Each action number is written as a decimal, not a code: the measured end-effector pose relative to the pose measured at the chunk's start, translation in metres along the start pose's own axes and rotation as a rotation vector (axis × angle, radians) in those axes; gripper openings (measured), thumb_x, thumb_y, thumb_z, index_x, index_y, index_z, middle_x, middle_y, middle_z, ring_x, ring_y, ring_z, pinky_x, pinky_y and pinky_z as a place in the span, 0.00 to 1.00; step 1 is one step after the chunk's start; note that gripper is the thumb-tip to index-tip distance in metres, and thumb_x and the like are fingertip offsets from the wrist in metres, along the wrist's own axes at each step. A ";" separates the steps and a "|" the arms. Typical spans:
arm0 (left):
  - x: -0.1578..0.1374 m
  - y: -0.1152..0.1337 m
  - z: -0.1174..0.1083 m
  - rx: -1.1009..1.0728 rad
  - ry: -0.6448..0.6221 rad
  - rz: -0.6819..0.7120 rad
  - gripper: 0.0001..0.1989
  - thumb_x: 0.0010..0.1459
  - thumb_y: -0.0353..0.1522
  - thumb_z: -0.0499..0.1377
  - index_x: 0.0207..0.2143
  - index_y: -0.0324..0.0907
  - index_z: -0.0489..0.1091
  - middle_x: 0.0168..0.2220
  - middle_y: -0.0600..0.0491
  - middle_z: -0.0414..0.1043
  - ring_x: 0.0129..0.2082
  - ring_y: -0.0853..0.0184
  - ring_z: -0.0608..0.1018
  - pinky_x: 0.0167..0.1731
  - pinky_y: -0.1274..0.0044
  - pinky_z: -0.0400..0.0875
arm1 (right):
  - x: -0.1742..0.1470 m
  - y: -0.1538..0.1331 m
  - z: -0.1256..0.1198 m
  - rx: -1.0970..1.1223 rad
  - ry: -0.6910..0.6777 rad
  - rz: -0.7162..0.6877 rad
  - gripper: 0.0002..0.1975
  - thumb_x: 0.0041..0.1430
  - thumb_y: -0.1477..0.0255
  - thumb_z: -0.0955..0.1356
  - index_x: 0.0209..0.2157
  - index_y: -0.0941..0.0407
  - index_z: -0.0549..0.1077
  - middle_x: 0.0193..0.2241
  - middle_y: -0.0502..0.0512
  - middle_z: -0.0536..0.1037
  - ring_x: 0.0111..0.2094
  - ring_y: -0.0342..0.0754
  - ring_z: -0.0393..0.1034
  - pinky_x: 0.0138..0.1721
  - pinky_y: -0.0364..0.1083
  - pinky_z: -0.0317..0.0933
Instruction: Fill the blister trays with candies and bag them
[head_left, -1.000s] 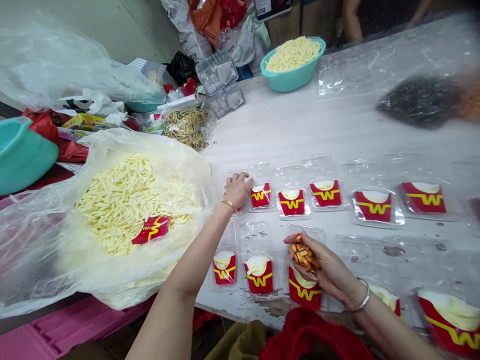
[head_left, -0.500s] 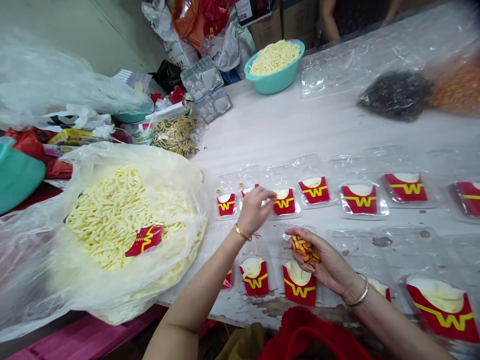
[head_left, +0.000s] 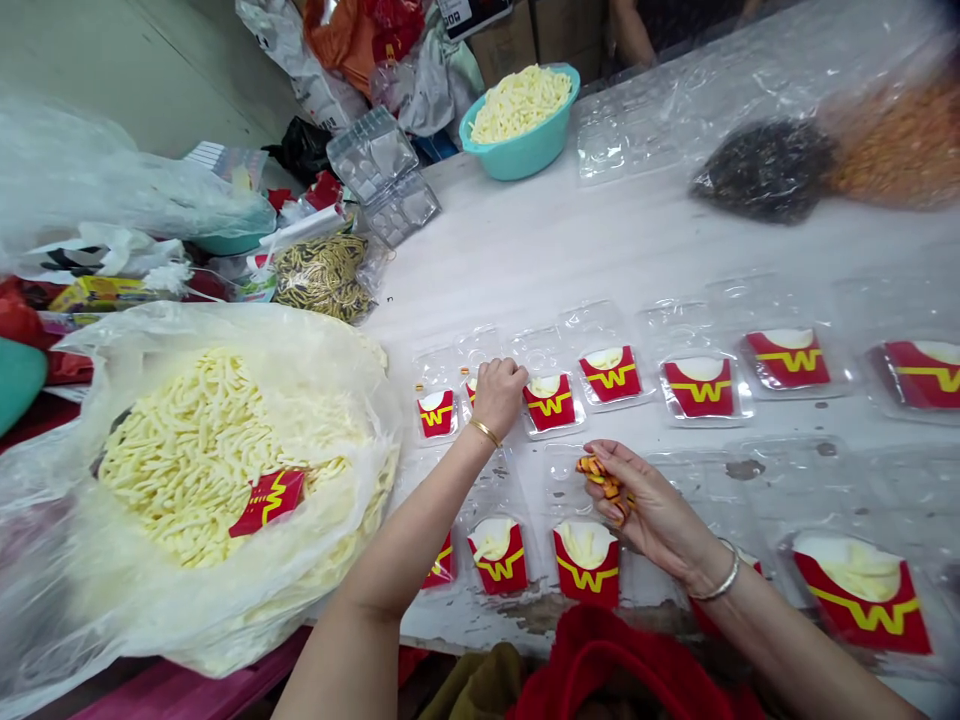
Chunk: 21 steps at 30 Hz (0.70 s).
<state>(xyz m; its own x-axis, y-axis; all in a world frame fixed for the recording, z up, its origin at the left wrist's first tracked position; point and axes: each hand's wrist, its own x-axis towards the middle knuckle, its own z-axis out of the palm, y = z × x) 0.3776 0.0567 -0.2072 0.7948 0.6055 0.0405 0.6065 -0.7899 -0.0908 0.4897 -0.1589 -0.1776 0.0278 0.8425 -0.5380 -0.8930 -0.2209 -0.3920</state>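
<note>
My left hand (head_left: 501, 398) is over the back row, at a clear plastic pack holding a red french-fry box (head_left: 549, 402) with a yellow W. Its fingers are bent together and their tips hidden, so what they hold I cannot make out. My right hand (head_left: 645, 505) is closed around several tiny orange, yellow and black toy burgers (head_left: 604, 482), above the front row. A similar tiny burger (head_left: 419, 387) lies in the leftmost back pack. Below my right hand is a red fry box (head_left: 587, 565) with pale toy fries in it.
At left, a big plastic bag (head_left: 330, 350) of pale toy fries (head_left: 191, 450) has a red fry box (head_left: 268, 500) on top. Farther back stand a turquoise basin (head_left: 525, 150), a dark-filled bag (head_left: 765, 170) and an orange-filled bag (head_left: 900, 150). Another person's arm (head_left: 632, 32) shows at the top.
My left hand has moved from holding a small orange piece over the pack to a lower, more closed pose there. My right fingers have closed more over the toy burgers. The view has shifted slightly.
</note>
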 end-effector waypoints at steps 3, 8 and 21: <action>-0.001 0.002 0.002 0.003 0.016 0.014 0.09 0.60 0.27 0.50 0.34 0.43 0.70 0.35 0.47 0.69 0.36 0.60 0.67 0.36 0.69 0.57 | 0.001 -0.002 0.000 0.022 0.020 -0.025 0.08 0.56 0.69 0.70 0.36 0.55 0.69 0.31 0.51 0.70 0.24 0.37 0.59 0.19 0.36 0.48; 0.003 0.003 0.000 -0.015 -0.041 0.044 0.11 0.59 0.26 0.50 0.32 0.42 0.71 0.35 0.46 0.69 0.37 0.60 0.67 0.37 0.68 0.58 | 0.000 -0.002 0.000 0.049 0.023 -0.040 0.08 0.56 0.69 0.71 0.35 0.55 0.69 0.30 0.51 0.70 0.24 0.37 0.60 0.19 0.36 0.49; -0.055 0.079 -0.082 -0.955 -0.117 0.119 0.09 0.60 0.37 0.56 0.39 0.42 0.69 0.39 0.50 0.71 0.41 0.66 0.72 0.45 0.72 0.65 | -0.008 -0.009 -0.003 0.098 0.020 -0.144 0.11 0.53 0.66 0.72 0.35 0.55 0.68 0.30 0.49 0.69 0.24 0.36 0.61 0.19 0.36 0.50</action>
<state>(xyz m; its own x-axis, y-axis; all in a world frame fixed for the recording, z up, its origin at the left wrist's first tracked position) 0.3838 -0.0467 -0.1354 0.8762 0.4815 -0.0209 0.3265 -0.5610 0.7607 0.4986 -0.1651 -0.1722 0.1665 0.8518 -0.4968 -0.9187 -0.0489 -0.3918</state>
